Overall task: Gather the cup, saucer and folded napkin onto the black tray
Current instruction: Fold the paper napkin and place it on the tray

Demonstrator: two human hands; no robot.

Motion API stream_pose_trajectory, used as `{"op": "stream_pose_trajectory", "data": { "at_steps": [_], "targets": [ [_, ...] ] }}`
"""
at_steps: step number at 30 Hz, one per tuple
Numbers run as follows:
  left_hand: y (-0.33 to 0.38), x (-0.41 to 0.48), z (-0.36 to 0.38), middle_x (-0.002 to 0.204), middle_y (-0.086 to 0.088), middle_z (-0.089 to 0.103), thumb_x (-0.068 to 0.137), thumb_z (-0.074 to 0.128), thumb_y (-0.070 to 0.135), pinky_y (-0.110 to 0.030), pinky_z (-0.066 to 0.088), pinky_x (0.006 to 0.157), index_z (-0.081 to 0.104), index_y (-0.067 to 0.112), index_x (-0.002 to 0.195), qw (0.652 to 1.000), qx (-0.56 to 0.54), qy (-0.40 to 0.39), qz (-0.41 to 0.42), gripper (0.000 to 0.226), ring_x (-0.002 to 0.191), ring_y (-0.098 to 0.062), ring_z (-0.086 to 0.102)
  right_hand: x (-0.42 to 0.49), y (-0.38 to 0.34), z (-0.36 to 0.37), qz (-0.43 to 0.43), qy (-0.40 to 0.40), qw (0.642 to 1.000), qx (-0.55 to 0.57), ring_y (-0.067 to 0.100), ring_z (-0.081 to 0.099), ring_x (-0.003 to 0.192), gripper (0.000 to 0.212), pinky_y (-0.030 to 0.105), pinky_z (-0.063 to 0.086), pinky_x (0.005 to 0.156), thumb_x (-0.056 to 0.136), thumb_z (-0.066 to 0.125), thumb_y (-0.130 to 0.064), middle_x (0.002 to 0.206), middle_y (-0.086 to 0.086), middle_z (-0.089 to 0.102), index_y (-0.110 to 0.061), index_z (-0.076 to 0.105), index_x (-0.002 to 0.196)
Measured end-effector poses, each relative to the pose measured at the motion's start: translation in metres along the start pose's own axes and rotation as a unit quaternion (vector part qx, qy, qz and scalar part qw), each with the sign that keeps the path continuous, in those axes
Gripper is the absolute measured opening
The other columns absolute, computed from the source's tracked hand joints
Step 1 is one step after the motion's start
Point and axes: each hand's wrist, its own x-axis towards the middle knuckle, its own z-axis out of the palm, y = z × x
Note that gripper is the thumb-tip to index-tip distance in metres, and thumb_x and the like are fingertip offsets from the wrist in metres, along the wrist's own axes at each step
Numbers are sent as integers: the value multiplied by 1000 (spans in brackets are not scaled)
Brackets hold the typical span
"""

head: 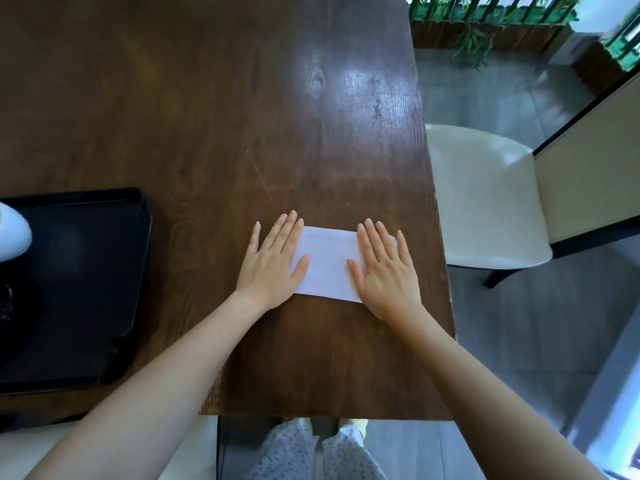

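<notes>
A white folded napkin (pixel 327 263) lies flat on the dark wooden table (pixel 214 126), near its right edge. My left hand (pixel 273 261) rests palm down on the napkin's left end, fingers spread. My right hand (pixel 382 268) presses flat on its right end in the same way. The black tray (pixel 90 289) sits on the table at the left, apart from both hands. A white rounded object (pixel 12 232), cut off by the frame's left edge, stands on the tray; whether it is the cup or the saucer I cannot tell.
A cream chair (pixel 485 202) stands right of the table on the grey floor. Another pale seat (pixel 31 448) is at the lower left. A planter with green stalks (pixel 485 26) lines the far right. My patterned trousers (pixel 311 452) show below the table's near edge.
</notes>
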Motion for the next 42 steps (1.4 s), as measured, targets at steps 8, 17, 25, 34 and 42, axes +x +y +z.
{"op": "stream_pose_trajectory", "data": {
  "at_steps": [8, 17, 25, 34, 42],
  "targets": [
    [-13, 14, -8, 159, 3, -7, 92, 3, 52, -46, -6, 118, -7, 20, 148, 995, 32, -35, 86, 65, 144, -10, -11, -26, 19, -7, -59, -56, 994, 76, 7, -17, 139, 60, 30, -14, 114, 97, 10, -47, 159, -3, -7, -21, -5, 148],
    [60, -47, -33, 155, -14, 21, 96, 39, 36, -34, -5, 115, 22, 4, 145, 990, -97, 26, 95, 61, 145, -27, 14, -73, 7, -26, -44, -48, 985, 162, 17, 16, 145, 47, 26, 9, 117, 100, 26, -27, 157, 4, 18, -14, 28, 144],
    [100, -141, -3, 154, -18, 17, 84, 25, 71, -43, 5, 114, 24, 2, 145, 993, -46, -55, 92, 92, 143, -33, 11, -126, 10, -25, -116, -66, 986, 103, 25, 32, 138, 56, 42, 22, 114, 92, 42, -43, 153, 7, 31, -15, 37, 141],
    [102, -184, 1, 131, -16, 57, 100, 16, 31, -45, 47, 99, 58, 4, 125, 991, -34, 33, 126, 56, 124, -30, 52, -155, 29, -20, -238, -47, 967, 77, 26, 47, 121, 67, 46, 38, 104, 69, 68, -53, 134, 5, 52, -17, 54, 123],
    [91, -167, -65, 102, -7, 74, 83, 66, 19, -37, 56, 85, 71, 7, 104, 950, -291, 87, 71, 25, 94, -21, 69, -137, 27, -50, -267, 58, 934, 230, 19, 64, 94, 16, 33, 50, 84, 80, 70, -20, 98, -3, 69, -17, 69, 96]
  ]
}}
